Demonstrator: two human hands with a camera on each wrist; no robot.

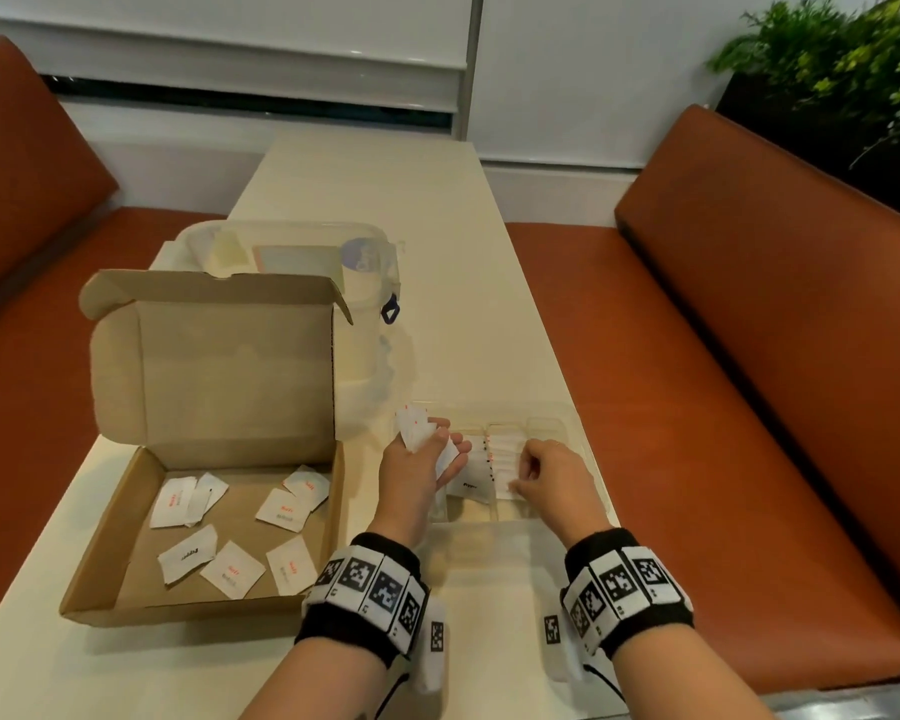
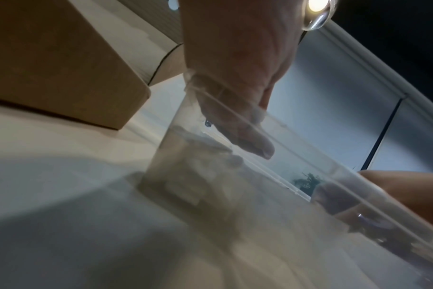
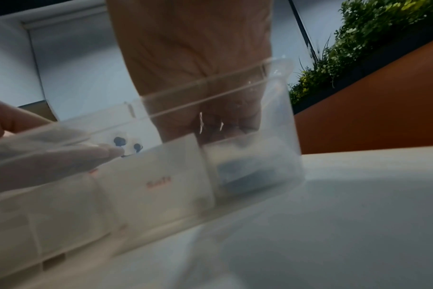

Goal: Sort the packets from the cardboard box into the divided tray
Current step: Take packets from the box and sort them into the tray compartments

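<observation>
An open cardboard box (image 1: 99,553) sits on the left of the table, with several white packets (image 1: 286,509) loose on its floor. To its right stands the clear divided tray (image 1: 515,407), holding a black-lettered packet (image 1: 471,485) in one compartment and red-lettered packets (image 3: 158,183) in the middle one. My left hand (image 1: 440,441) hovers at the tray's left end and pinches a fan of several packets (image 1: 411,428). My right hand (image 1: 520,483) reaches into the middle compartment. Its fingers (image 3: 220,125) curl down and pinch the top of a packet there.
A clear lidded plastic container (image 1: 291,252) stands behind the box. The pale table (image 1: 437,226) runs on away from me. Orange bench seats (image 1: 697,407) flank it on both sides. A green plant (image 1: 853,59) is at the far right.
</observation>
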